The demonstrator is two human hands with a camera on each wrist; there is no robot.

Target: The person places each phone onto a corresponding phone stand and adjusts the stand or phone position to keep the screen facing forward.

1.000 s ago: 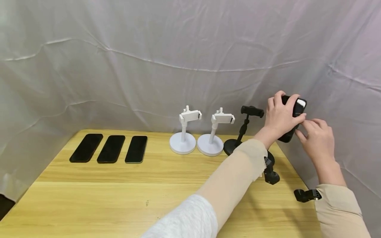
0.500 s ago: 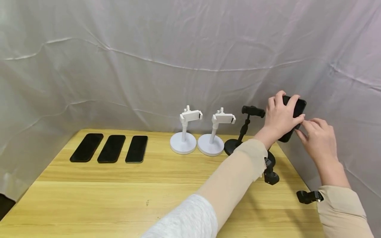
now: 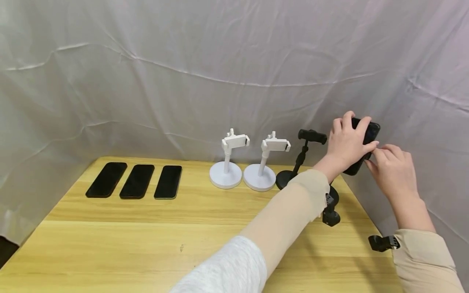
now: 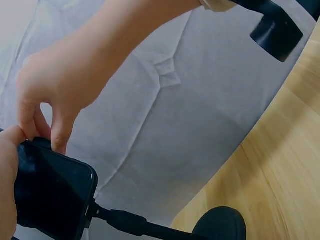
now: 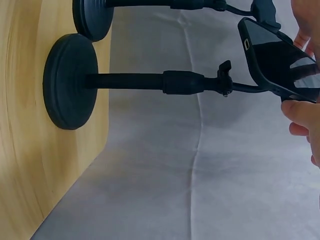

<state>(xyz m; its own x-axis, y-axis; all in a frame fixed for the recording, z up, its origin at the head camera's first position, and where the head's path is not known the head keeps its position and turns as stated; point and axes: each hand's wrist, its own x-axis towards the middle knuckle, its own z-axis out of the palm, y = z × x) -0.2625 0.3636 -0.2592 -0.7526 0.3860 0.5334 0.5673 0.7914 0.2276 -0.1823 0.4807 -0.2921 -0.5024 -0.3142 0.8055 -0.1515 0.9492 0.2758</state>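
My left hand (image 3: 345,142) holds a black smartphone (image 3: 373,132) at the right, fingers spread over one long side and thumb on the face. The phone sits at the head of a black phone stand (image 5: 135,81), tilted, well above the table. Beside it, my right hand (image 3: 395,171) pinches the stand's clamp (image 4: 42,143) at the phone's edge with thumb and fingers. The left wrist view shows the phone's dark face close up. In the head view the forearm hides most of this stand, apart from part of its round base (image 3: 334,197).
Left of my hands stand another black phone stand (image 3: 311,136) and two white phone stands (image 3: 226,175) (image 3: 259,178). Three black phones (image 3: 107,180) (image 3: 137,181) (image 3: 168,182) lie at the table's left back. A grey cloth (image 3: 183,106) hangs behind and along the right edge.
The phone and both hands have shifted very slightly to the right in view. The glare on the phone has faded. Both hands keep their hold.
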